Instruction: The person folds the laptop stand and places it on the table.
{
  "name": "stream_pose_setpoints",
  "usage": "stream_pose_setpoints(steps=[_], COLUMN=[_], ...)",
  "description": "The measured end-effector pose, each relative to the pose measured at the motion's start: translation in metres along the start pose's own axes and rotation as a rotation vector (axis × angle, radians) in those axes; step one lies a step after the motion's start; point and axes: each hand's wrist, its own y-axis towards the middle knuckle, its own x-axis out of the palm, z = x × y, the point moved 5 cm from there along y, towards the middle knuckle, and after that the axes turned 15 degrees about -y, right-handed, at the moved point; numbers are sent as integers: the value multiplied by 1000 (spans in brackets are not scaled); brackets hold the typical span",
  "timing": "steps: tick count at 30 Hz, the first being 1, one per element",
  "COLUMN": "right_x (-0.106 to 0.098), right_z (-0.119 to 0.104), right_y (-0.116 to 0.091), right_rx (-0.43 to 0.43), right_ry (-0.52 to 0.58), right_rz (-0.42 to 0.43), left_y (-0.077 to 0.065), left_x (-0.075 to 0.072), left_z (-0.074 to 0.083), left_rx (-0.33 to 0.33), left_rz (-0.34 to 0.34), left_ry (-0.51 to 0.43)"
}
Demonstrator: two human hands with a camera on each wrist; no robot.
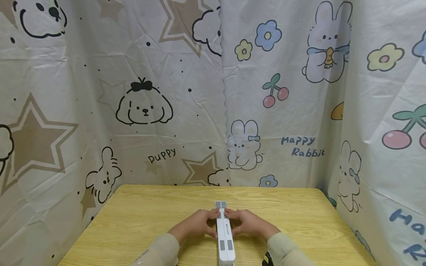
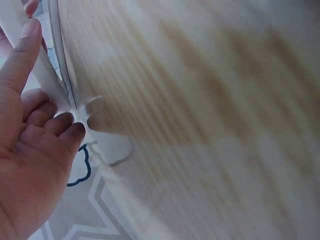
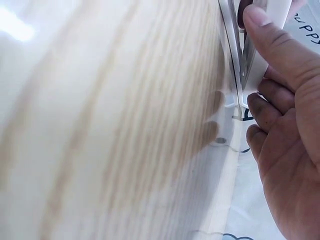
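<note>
A long, slim white folding laptop stand [image 1: 225, 231], folded up, points away from me on the table, with grey pads near both its ends. My left hand [image 1: 198, 222] grips its left side near the far end, thumb and fingers bent against it. From the other side my right hand [image 1: 250, 223] holds it the same way. In the left wrist view the left thumb [image 2: 25, 50] lies along the white stand. The right wrist view shows the right thumb [image 3: 272, 40] against the stand [image 3: 257, 67], with a narrow gap between its bars.
The wooden table [image 1: 149, 207] has rounded far corners and a glossy top. A patterned curtain [image 1: 199, 111] hangs behind it and along both sides. A small black and yellow thing [image 1: 267, 259] shows by the right sleeve [image 1: 286, 249] at the bottom edge.
</note>
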Motion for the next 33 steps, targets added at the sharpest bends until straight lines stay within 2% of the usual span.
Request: stream_pose_setpoints(steps=[5, 15, 25, 33], right_x=[1, 3, 6, 0], right_z=[-2, -6, -9, -14], right_y=[-1, -2, -1, -3], right_rx=[10, 3, 6, -31], right_ry=[-56, -168, -247, -350], right_rz=[5, 21, 8, -9], left_y=[1, 0, -2, -2], left_x=[3, 6, 6, 4], left_z=[1, 9, 10, 11], left_rx=[-24, -5, 1, 7], left_rz=[22, 34, 35, 21], left_ry=[48, 217, 279, 276])
